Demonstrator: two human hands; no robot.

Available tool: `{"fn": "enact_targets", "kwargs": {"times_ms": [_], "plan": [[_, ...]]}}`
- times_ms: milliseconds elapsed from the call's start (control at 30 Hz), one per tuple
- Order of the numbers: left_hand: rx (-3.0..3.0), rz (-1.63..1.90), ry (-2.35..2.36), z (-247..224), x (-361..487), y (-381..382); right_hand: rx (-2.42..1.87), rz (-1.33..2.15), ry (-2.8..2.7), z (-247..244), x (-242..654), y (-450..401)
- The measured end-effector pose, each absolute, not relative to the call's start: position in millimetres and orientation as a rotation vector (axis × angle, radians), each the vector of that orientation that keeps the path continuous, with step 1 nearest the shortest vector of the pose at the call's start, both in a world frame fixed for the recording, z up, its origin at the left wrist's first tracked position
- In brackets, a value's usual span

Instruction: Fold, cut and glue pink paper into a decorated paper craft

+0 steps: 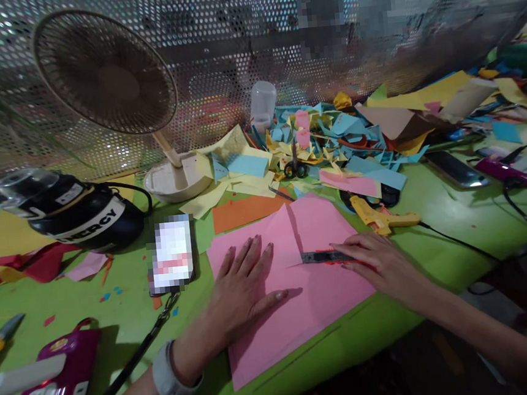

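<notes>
A pink sheet of paper [273,307] lies on the green table, with another pink piece raised along a fold or cut near its upper middle. Spread flat, my left hand [247,279] presses on the paper's left part, fingers apart and holding nothing. My right hand [375,261] is closed on a black and red box cutter [326,256], which lies low across the paper and points left. The cutter's far end meets the lifted pink edge. Just behind the pink paper is an orange sheet [246,212].
Left stand a fan [179,180], a black bottle [90,216], a phone [171,255] and a purple device [57,375]. Behind lie paper scraps [344,126] and scissors [295,167]. A yellow glue gun [380,215] with a cord and another phone [457,168] are right.
</notes>
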State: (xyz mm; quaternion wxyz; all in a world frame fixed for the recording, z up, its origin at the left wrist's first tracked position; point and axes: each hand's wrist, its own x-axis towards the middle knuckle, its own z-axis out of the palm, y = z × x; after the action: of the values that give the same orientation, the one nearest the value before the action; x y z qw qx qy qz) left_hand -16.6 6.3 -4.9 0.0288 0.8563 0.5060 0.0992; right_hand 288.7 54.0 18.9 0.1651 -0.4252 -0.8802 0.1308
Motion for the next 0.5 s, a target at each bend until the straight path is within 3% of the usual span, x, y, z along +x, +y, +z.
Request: {"fn": "enact_targets", "kwargs": {"times_ms": [500], "plan": [[2.618, 0.305, 1.589, 1, -13, 6, -1.232, 0.386, -2.485, 20, 288, 48]]}}
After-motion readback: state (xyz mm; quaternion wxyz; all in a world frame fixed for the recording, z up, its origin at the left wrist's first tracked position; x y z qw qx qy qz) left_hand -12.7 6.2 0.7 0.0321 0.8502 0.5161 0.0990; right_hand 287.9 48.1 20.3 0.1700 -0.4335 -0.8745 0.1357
